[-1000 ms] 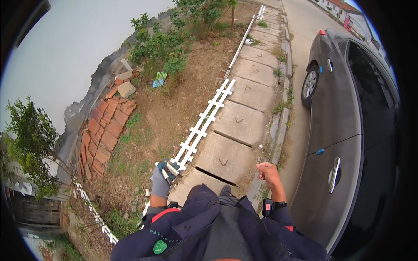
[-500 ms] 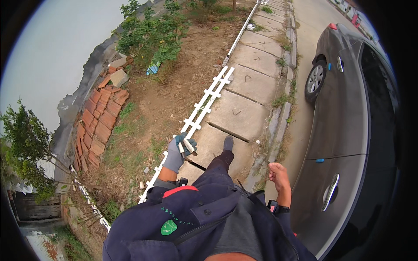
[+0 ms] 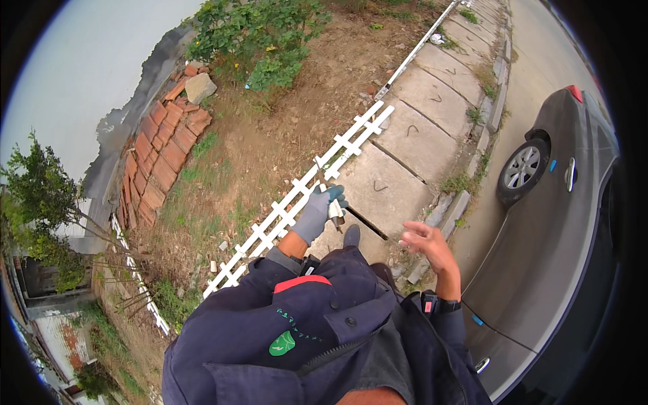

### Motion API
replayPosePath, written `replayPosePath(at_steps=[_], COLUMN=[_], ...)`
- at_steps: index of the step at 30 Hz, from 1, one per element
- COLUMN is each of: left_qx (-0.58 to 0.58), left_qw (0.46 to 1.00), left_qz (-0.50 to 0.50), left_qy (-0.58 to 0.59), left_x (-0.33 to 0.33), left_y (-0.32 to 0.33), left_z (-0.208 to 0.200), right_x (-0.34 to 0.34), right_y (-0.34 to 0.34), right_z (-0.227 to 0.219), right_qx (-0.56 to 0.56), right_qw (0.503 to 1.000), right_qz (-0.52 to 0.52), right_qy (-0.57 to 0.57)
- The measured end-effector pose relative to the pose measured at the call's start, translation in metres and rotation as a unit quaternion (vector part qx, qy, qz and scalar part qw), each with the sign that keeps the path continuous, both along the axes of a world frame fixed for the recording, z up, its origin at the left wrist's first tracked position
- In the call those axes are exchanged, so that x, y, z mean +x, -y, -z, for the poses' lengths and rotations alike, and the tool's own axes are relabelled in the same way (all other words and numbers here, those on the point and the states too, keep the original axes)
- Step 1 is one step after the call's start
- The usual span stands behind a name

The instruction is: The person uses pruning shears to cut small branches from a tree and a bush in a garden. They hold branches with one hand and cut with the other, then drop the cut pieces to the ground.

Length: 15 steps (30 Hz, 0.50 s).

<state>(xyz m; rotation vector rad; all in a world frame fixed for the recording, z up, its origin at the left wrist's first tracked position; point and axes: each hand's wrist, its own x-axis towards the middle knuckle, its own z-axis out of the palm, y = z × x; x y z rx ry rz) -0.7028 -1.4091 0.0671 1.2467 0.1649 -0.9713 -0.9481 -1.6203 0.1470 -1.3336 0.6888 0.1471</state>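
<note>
My left hand point(image 3: 313, 217), in a grey and teal glove, is closed around a small cream-coloured object point(image 3: 335, 210) with a dark end. Its exact kind does not show, and the fingers cover part of it. The hand is over the low white picket fence point(image 3: 347, 144), which leans along the edge of the paving. My bare right hand point(image 3: 435, 253) is held out over the kerb side with fingers apart and nothing in it. My grey shoe point(image 3: 352, 235) stands on the concrete slabs point(image 3: 385, 187) ahead of my body.
A dark grey car point(image 3: 540, 270) is parked along the kerb point(image 3: 451, 219) on my right. Left of the fence lies bare soil with a leafy bush point(image 3: 256, 40) and stacked orange roof tiles point(image 3: 164, 172). Wire loops and gaps mark the slabs.
I have stepped forward along the fence, and the view has shifted. My left hand has moved ahead with the cream object. My right hand's fingers have spread.
</note>
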Motion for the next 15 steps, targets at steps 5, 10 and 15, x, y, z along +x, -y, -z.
replayPosePath(at_steps=[5, 10, 15], left_qx=[0.060, 0.205, 0.218], left_qw=[0.991, 0.948, 0.961], left_qz=[0.027, 0.025, 0.006], left_qy=[0.116, 0.240, 0.168], left_x=[0.007, 0.022, 0.043], left_y=[0.063, 0.118, 0.162], left_z=[-0.037, -0.053, -0.050], right_x=[0.097, 0.169, 0.228], right_y=[0.010, 0.036, 0.089], right_z=[-0.002, 0.006, 0.026], right_qx=[-0.042, -0.044, -0.024], right_qw=[0.989, 0.972, 0.965], right_qz=[-0.136, -0.227, -0.260], right_qy=[0.037, 0.032, 0.024])
